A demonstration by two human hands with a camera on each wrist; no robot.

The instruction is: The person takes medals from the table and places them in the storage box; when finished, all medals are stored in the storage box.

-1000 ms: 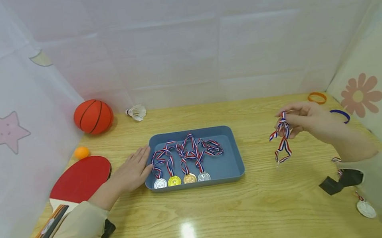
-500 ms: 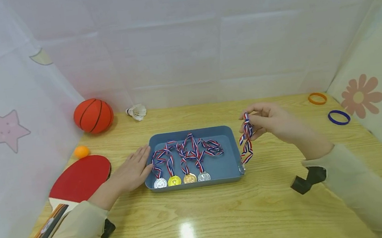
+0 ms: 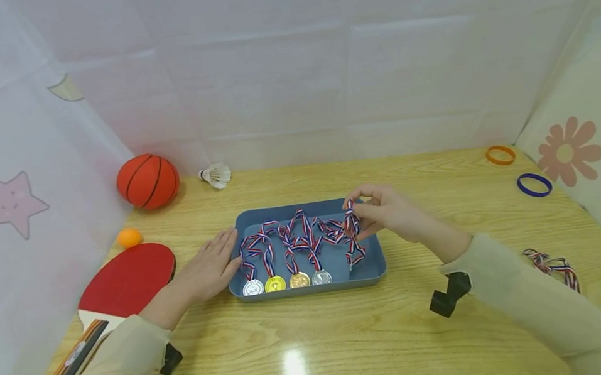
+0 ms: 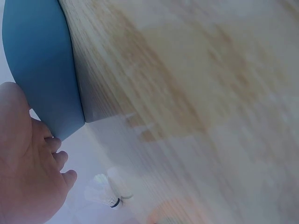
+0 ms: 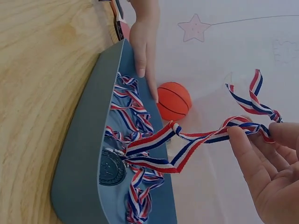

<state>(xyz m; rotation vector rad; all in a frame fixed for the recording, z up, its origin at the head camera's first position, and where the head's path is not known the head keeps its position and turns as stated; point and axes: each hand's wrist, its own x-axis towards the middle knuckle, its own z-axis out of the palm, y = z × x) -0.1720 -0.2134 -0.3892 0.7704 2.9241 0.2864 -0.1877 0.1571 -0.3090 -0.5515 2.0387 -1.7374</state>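
Note:
A blue-grey tray (image 3: 308, 290) holds several medals in a row along its near side: silver (image 3: 253, 287), gold (image 3: 274, 284), bronze (image 3: 299, 280) and another silver one (image 3: 322, 277). Their striped ribbons (image 3: 296, 242) lie bunched behind them. My left hand (image 3: 206, 273) rests with straight fingers at the tray's left wall. Over the tray's right end, my right hand (image 3: 392, 213) pinches the knotted red, white and blue ribbon (image 3: 352, 222) of another medal. In the right wrist view that medal (image 5: 112, 169) hangs at the tray's near wall, its disc looking dark.
On the left lie a red table tennis paddle (image 3: 130, 279), an orange ball (image 3: 129, 238), a small basketball (image 3: 148, 181) and a shuttlecock (image 3: 216, 176). At right are an orange wristband (image 3: 500, 155), a purple one (image 3: 534, 184) and a striped ribbon (image 3: 553, 268), partly hidden by my right sleeve.
My right hand has carried the medal by its ribbon leftward, from the table's right side to over the tray's right end, and lowered it. My left hand has stayed put.

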